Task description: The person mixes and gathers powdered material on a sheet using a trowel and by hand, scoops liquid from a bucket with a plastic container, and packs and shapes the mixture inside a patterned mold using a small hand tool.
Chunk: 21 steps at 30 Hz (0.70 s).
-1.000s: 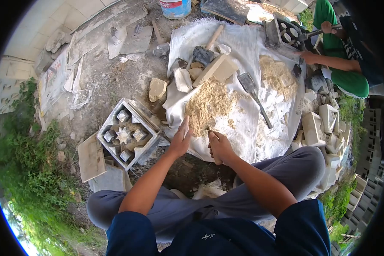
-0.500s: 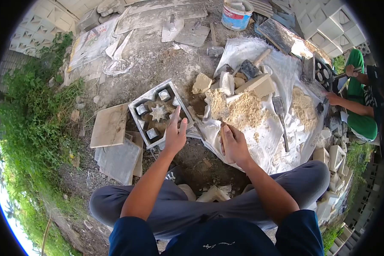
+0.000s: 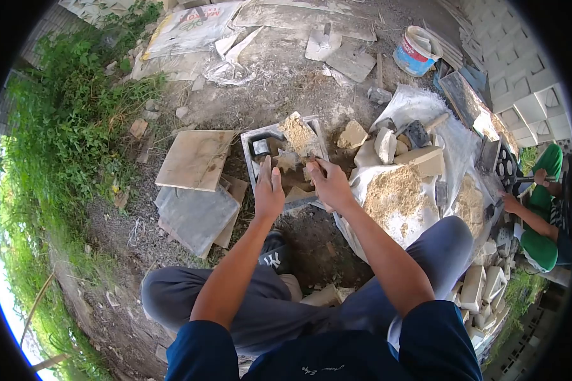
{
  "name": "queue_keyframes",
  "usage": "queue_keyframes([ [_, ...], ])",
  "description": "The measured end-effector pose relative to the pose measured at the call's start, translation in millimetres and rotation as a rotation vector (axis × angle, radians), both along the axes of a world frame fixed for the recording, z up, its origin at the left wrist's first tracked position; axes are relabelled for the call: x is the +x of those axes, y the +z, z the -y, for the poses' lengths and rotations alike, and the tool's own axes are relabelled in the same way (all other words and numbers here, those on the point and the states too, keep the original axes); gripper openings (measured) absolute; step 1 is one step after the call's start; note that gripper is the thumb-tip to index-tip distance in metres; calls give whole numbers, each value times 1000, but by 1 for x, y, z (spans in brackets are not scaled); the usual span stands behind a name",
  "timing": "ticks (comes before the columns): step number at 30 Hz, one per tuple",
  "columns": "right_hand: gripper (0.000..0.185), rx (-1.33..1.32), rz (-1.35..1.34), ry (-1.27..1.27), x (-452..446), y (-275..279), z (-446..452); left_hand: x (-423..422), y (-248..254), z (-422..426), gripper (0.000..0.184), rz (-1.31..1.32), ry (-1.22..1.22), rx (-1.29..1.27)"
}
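My right hand (image 3: 329,185) is closed on the handle of a trowel, whose blade is mostly hidden under a heap of tan sandy mix (image 3: 297,132). That heap is over the right part of a square metal mould (image 3: 247,151) with raised blocks and a star shape (image 3: 286,160) inside. My left hand (image 3: 269,192) holds nothing, its fingers stretched out at the mould's near side. Right of my right hand, a pile of sandy mix (image 3: 391,193) lies on a white sheet (image 3: 459,136).
Flat boards (image 3: 194,159) lie left of the mould. Stone blocks (image 3: 419,160) stand behind the pile. A bucket (image 3: 417,52) is farther back. At the right, a co-worker's hand (image 3: 511,202) is beside a dark mould. Cast blocks (image 3: 473,289) are stacked near my knee.
The view has swung to the right. Both hands have moved from the sandy pile to the mould, and the trowel now carries a heap of mix over it.
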State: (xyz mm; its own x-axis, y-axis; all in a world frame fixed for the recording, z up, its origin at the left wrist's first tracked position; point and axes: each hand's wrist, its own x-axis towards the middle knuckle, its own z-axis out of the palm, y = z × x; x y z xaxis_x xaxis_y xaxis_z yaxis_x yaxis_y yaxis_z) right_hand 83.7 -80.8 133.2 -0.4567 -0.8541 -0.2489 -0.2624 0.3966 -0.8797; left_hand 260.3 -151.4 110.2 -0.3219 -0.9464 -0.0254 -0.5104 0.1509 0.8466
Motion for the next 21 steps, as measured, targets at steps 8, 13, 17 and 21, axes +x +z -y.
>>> queue_keyframes([
  [8,36,35,-72,101,19,36,23,6,9,-1,62,-40,3,38],
  [13,33,11,-155,38,12,32,25,4,8,-1,63,-23,-7,24],
  [17,28,49,-64,-93,-1,37,17,-1,3,-3,63,10,-1,-25],
  [21,26,16,-206,-134,-5,28,9,-6,5,-4,64,34,-1,-14],
])
